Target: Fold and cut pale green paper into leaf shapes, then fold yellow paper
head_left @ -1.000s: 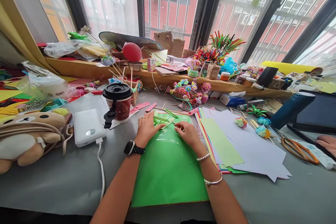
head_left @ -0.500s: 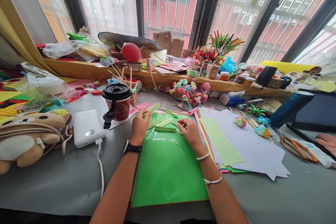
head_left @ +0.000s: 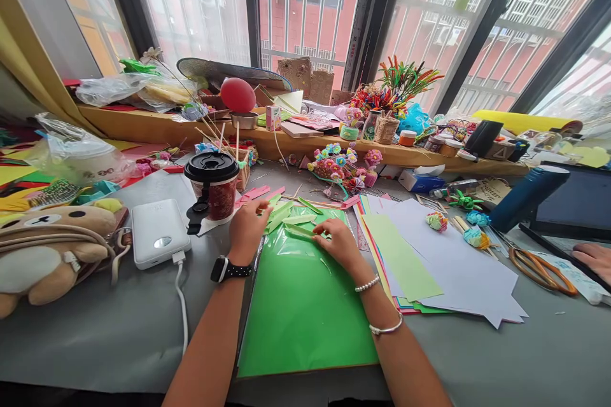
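Note:
Several light green folded paper strips lie at the far end of a glossy green sheet. My left hand, a watch on its wrist, is beside the pile on the left. Its fingers are loosely bent and slightly apart, with no strip plainly between them. My right hand, with two bracelets on the arm, has its thumb and fingertips at the right end of a folded green paper strip. The fingers partly cover that end.
A lidded paper cup and a white power bank stand left. Loose paper sheets and scissors lie right. Paper flowers sit behind the strips. Another person's hand rests at the far right edge.
My left hand has drawn back leftward and lower; the strip it held up now lies with the others. My right hand has moved left onto the end of a folded strip.

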Motion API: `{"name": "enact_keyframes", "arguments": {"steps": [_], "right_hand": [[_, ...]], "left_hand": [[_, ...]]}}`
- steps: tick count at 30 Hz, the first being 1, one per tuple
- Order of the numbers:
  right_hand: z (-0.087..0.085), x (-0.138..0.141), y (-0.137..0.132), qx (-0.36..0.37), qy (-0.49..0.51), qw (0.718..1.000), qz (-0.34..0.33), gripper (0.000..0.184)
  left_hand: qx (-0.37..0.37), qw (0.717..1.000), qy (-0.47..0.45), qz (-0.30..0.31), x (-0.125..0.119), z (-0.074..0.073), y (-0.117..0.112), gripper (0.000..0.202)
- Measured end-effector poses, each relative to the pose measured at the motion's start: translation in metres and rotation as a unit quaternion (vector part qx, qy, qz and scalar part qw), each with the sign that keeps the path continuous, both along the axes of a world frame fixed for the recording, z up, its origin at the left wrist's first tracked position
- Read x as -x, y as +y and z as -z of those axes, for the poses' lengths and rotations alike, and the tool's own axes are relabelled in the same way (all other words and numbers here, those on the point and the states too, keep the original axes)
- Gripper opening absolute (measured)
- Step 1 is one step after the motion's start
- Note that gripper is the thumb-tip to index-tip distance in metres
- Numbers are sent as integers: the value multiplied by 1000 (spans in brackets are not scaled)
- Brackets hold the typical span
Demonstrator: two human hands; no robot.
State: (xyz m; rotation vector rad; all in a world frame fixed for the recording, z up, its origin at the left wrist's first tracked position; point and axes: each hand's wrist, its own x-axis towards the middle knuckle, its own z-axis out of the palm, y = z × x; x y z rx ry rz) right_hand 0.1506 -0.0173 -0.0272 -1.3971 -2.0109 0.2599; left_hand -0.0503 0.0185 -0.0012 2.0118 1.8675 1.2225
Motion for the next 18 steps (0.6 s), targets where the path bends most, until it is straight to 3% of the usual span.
{"name": "enact_keyframes", "arguments": {"steps": [3, 7, 11, 18], "right_hand": [[1, -1, 0, 0, -10, 1000, -4, 7], [2, 0, -1, 2, -30, 999, -10, 11], [2, 1, 0, -2, -31, 1000, 3, 3], [-1, -2, 1, 1, 53, 996, 73, 10]], "left_hand": [[67, 995, 65, 37, -2, 3, -1, 17], [94, 987, 125, 40, -4, 8, 0, 15], [101, 985, 137, 38, -6, 9, 0, 15], [123, 983, 130, 42, -9, 6, -2, 16]]}}
